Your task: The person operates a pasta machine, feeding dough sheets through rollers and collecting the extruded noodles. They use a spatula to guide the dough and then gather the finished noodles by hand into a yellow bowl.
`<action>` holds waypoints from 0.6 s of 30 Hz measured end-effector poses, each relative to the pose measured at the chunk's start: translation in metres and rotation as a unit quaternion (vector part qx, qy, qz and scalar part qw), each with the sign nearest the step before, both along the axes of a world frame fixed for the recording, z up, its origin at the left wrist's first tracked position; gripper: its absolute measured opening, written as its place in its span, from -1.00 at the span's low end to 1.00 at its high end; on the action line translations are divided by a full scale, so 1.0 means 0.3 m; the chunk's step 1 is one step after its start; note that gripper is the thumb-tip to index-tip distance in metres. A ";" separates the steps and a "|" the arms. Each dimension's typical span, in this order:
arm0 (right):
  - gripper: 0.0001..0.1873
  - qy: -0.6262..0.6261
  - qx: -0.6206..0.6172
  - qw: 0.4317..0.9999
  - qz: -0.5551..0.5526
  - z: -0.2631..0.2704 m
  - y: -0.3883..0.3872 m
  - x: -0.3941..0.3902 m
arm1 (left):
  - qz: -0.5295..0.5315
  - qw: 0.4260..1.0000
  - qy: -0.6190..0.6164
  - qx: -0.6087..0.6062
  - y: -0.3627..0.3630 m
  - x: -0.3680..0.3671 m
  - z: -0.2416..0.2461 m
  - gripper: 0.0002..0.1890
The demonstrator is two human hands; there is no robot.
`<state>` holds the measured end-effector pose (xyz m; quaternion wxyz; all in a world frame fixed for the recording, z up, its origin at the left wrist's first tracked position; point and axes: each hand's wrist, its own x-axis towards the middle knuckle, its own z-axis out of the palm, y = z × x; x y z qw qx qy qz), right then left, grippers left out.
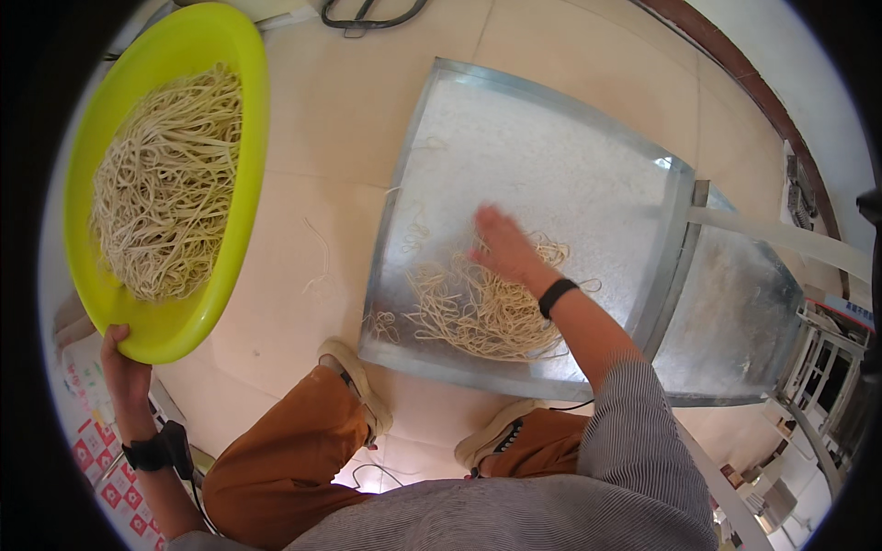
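My left hand grips the near rim of a yellow-green plastic basin, thumb over the edge. A big heap of pale noodles lies in the basin, which looks tilted in this view. Over a shallow galvanized metal tray, my right hand is blurred, its fingers stretched out with nothing seen in them. Beneath and beside it a loose tangle of noodles rests on the tray; whether the hand touches it, I cannot tell. Stray strands lie near the tray's left edge.
A metal chute-like section adjoins the tray on the right, beside a machine frame. A few noodle strands lie on the tiled floor. A black metal frame stands at the top. A red-and-white patterned surface is at lower left.
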<state>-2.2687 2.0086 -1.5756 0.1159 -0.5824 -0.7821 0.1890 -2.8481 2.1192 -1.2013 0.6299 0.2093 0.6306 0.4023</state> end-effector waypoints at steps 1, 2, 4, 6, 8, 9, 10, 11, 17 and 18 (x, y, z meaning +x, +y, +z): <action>-0.43 -0.019 -0.152 0.988 0.029 0.085 0.029 -0.070 | 0.007 1.000 0.006 0.000 -0.043 -0.006 0.041 -0.48; -0.48 -0.039 -0.300 0.951 0.062 0.249 0.089 -0.142 | 0.017 1.000 0.013 0.000 -0.099 -0.020 0.084 -0.48; -0.59 0.014 -0.230 0.973 0.024 0.322 0.114 -0.182 | 0.009 1.000 0.023 0.014 -0.163 -0.029 0.161 -0.49; -0.55 0.123 -0.033 0.991 -0.039 0.269 0.255 -0.213 | -0.015 0.998 0.040 0.036 -0.191 -0.029 0.227 -0.50; -0.37 0.038 -0.010 0.992 -0.117 0.291 0.341 -0.290 | -0.009 0.998 0.048 0.040 -0.195 -0.053 0.247 -0.50; -0.33 0.012 -0.046 0.994 -0.093 0.285 0.337 -0.328 | -0.009 0.998 0.049 0.042 -0.175 -0.062 0.243 -0.50; -0.29 -0.015 -0.084 0.994 -0.070 0.261 0.322 -0.363 | -0.013 0.998 0.045 0.041 -0.162 0.026 0.251 -0.50; -0.24 -0.043 -0.122 0.990 -0.049 0.235 0.299 -0.383 | -0.026 0.998 0.044 0.038 -0.133 0.055 0.241 -0.50; -0.48 0.020 -0.109 0.950 0.292 0.168 -0.423 -0.313 | -0.107 0.993 0.021 0.043 -0.008 0.191 0.074 -0.51; -0.57 0.027 -0.155 0.938 0.309 0.200 -0.499 -0.272 | -0.131 0.991 0.007 0.041 0.021 0.265 0.045 -0.52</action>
